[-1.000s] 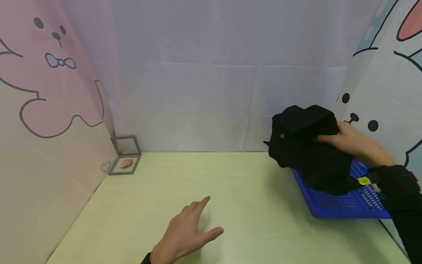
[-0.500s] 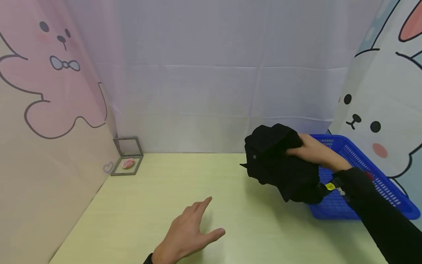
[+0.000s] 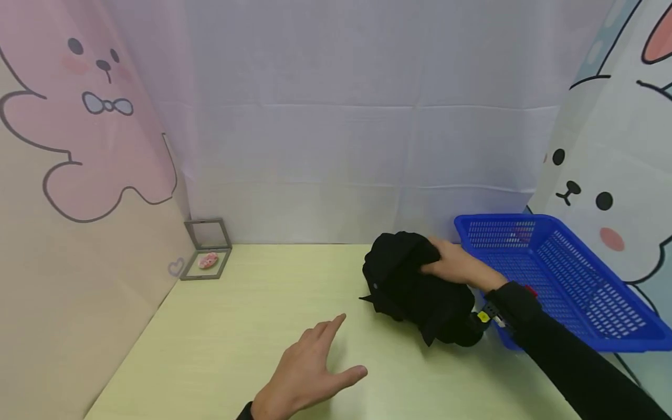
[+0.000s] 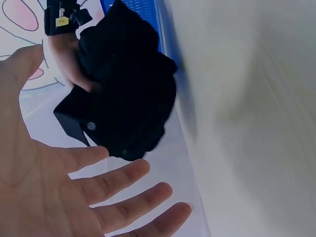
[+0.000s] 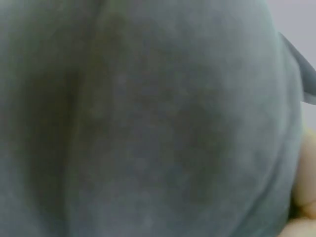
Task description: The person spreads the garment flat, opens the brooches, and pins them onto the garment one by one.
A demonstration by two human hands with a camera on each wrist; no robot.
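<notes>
Fingers [image 3: 331, 331] of the left hand [image 3: 310, 368] spread nearest my head camera, over the pale table [image 3: 257, 315]. Past them I see the right hand [image 3: 454, 262] gripping a bunched black cloth item [image 3: 420, 303] beside the blue basket [image 3: 588, 271]; farther off, a pink object [image 3: 208, 261] lies in a grey-framed case [image 3: 202, 277].

Sporting a long black sleeve [image 3: 572, 356] on the right, carrying a small dark device [image 3: 492, 310] at that wrist, flashing a bright yellow tag [image 3: 483, 317], and showing a black cuff [image 3: 245, 412], left side!
</notes>
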